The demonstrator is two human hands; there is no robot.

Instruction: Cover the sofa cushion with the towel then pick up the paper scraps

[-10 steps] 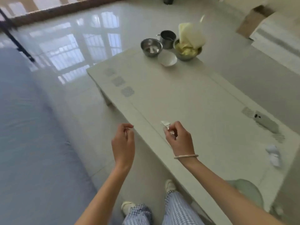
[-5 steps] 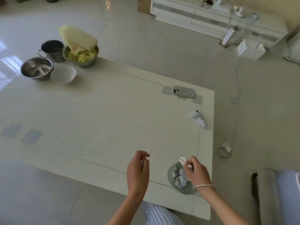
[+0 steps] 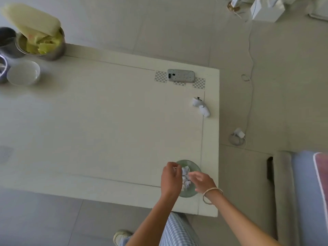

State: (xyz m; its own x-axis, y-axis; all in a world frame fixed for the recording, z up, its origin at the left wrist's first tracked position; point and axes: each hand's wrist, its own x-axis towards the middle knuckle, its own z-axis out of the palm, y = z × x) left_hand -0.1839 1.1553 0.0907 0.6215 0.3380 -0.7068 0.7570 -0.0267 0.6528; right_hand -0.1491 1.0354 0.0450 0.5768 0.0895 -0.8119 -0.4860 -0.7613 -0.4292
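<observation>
Pale tiled floor surrounded the low cream surface (image 3: 106, 130), and a green dish (image 3: 193, 165) sat at its near right corner, just inside the inlaid line and close to both the near edge and the right edge. Half a second before, the right hand (image 3: 202, 181) had pinched a white scrap above that dish. Now its fingers (image 3: 194, 174) were spread and loose over the bowl and held nothing, so the scrap had apparently dropped in among the paper scraps (image 3: 186, 172) heaped there. The left hand (image 3: 171, 178) had come across to the dish's left rim with its fingers (image 3: 173, 165) curled toward the thumb; whether they held a scrap could not be told. No loose scraps showed on the visible surface, which suggested that collecting was well along. To the left lay broad bare surface for the arms to sweep over. The phone (image 3: 181, 75) and a small white device (image 3: 201, 106) lay well apart from the dish along the right edge, and the metal bowl (image 3: 40, 43) and white bowl (image 3: 23, 72) stood at the far left. A strip of floor separated the surface from the sofa (image 3: 303, 192), which was blue on top, at the right.
</observation>
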